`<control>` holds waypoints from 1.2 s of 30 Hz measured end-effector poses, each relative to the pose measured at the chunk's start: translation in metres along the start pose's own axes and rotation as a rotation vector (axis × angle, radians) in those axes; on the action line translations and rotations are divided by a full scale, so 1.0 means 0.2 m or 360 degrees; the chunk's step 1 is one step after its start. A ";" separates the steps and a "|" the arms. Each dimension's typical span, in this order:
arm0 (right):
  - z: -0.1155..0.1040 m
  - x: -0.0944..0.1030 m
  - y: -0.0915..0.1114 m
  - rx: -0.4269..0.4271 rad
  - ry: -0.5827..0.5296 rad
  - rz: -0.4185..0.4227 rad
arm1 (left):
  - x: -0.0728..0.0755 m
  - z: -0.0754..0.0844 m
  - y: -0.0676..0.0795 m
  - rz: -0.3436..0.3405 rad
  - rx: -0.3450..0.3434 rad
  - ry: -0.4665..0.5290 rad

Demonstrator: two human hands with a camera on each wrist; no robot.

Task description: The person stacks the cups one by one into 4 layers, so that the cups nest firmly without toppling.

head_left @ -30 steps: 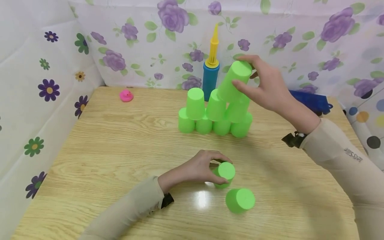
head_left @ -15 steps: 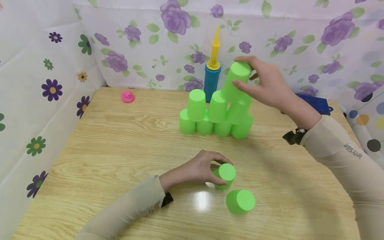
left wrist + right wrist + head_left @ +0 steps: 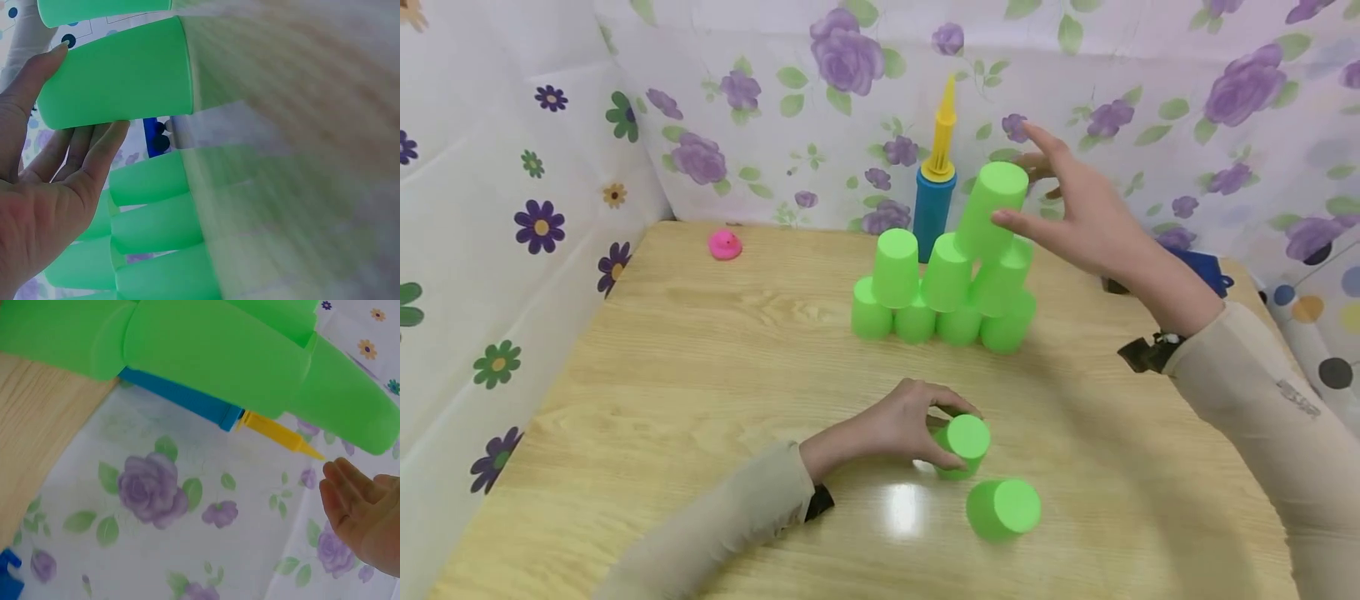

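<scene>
Green cups stand upside down in a stack on the wooden table (image 3: 715, 400). Its bottom row has several cups (image 3: 871, 310), the row above three, and one top cup (image 3: 996, 208) sits at the right on the third level. Spread around that top cup, my right hand (image 3: 1086, 208) has its fingers off it; in the right wrist view the fingertips are apart from the top cup (image 3: 350, 400). Nearer me, my left hand (image 3: 906, 421) grips another upside-down cup (image 3: 968, 437) between thumb and fingers, low at the table. One loose cup (image 3: 1017, 506) stands just in front of it.
Behind the stack stands a blue and yellow hand pump (image 3: 931, 200). A small pink rubber duck (image 3: 725, 244) is at the back left. Partly behind the right forearm lies a blue object (image 3: 1206, 271). Flowered cloth (image 3: 737, 150) lines the back and left side.
My right hand's fingers have spread away from the top cup and drawn slightly right. That cup stays on the stack. The left hand keeps its grip, and the head view has shifted slightly.
</scene>
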State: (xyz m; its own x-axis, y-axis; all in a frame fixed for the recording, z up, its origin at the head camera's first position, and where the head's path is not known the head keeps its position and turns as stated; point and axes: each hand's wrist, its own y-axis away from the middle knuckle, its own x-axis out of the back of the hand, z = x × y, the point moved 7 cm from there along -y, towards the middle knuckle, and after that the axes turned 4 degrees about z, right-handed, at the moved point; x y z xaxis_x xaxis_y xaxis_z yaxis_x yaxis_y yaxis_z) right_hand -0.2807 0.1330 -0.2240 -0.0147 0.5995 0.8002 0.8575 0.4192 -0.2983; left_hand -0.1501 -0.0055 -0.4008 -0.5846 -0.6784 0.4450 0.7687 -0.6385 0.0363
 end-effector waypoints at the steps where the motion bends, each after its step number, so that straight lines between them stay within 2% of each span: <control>1: 0.00 0.02 0.02 0.0000 0.0019 0.0001 | 0.00 0.00 0.00 0.0009 0.0008 0.0000; 4: -0.03 0.09 0.07 0.0078 0.0129 0.0042 | 0.00 -0.01 0.02 0.0055 0.0028 -0.0015; 9: -0.11 0.18 0.17 0.0266 0.0294 0.0162 | 0.01 -0.01 0.03 0.0111 0.0037 0.0079; 13: -0.15 0.19 0.28 0.0372 0.0326 0.0235 | 0.03 -0.01 0.05 0.0168 0.0030 0.0092; 17: -0.14 0.15 0.43 0.0357 0.0261 0.0242 | 0.11 0.03 0.09 0.0300 0.0003 0.0023; 22: -0.10 0.09 0.61 0.0282 0.0253 0.0205 | 0.27 0.13 0.17 0.0491 -0.0088 -0.0062; 25: -0.07 0.01 0.72 0.0258 0.0225 0.0147 | 0.40 0.22 0.23 0.0640 -0.0256 -0.0188; 28: -0.01 -0.13 0.84 0.0185 0.0127 0.0000 | 0.55 0.33 0.28 0.0839 -0.0468 -0.0310; 30: 0.04 -0.22 0.93 0.0123 0.0038 -0.0105 | 0.64 0.40 0.31 0.0984 -0.0552 -0.0355; 33: 0.09 -0.34 1.05 0.0053 -0.0132 -0.0224 | 0.76 0.46 0.31 0.1177 -0.0559 -0.0399; 36: 0.13 -0.41 1.14 0.0017 -0.0226 -0.0300 | 0.87 0.48 0.28 0.1321 -0.0469 -0.0423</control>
State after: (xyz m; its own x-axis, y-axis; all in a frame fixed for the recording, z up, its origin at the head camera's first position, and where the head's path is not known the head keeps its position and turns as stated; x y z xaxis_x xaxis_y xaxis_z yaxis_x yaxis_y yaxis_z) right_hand -0.0974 0.1966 -0.3717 -0.2466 0.5996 0.7614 0.8272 0.5395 -0.1570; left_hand -0.1839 -0.1237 -0.2351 0.2322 -0.8778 0.4189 0.7965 -0.0756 -0.5999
